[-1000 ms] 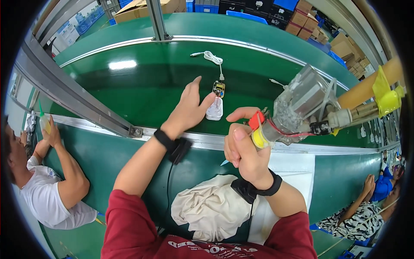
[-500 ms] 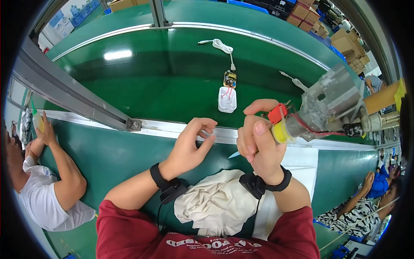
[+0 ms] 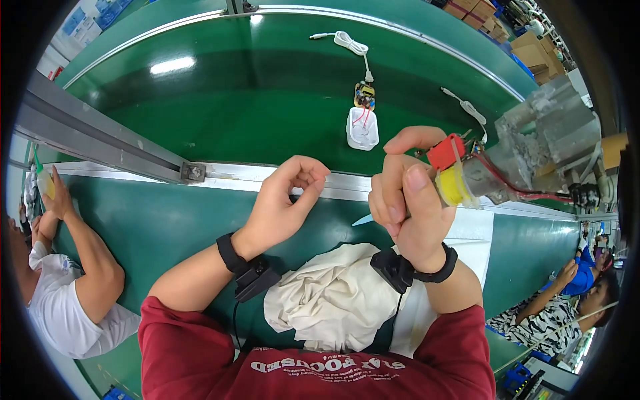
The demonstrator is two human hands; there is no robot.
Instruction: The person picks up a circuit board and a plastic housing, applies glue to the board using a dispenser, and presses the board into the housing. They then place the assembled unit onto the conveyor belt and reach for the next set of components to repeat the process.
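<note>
Fingers curled and thumb bent in, my left hand (image 3: 288,199) is raised over the front of the bench; anything between its fingertips is too small to tell. My right hand (image 3: 413,200) is closed, its thumb up and its index finger reaching towards a red switch-like part (image 3: 447,153). Beside that hand is a bulky clear-and-grey device (image 3: 527,147) with a yellow ring (image 3: 453,187) and red and black wires. A light blue pointed piece (image 3: 362,220) shows by the right hand's lower fingers; whether it is held I cannot tell.
Beyond the metal rail (image 3: 267,177) lie an open white case (image 3: 362,129) wired to a circuit board (image 3: 365,96), a white cable (image 3: 350,43) and another white cable (image 3: 470,110). A cream cloth (image 3: 327,293) is before me. Co-workers sit left and right; a metal post (image 3: 107,127) stands left.
The view has shifted, so the far belt and its parts sit higher in the picture. Both hands appear slightly higher, with the left drifting leftward and its fingers drawn closer together.
</note>
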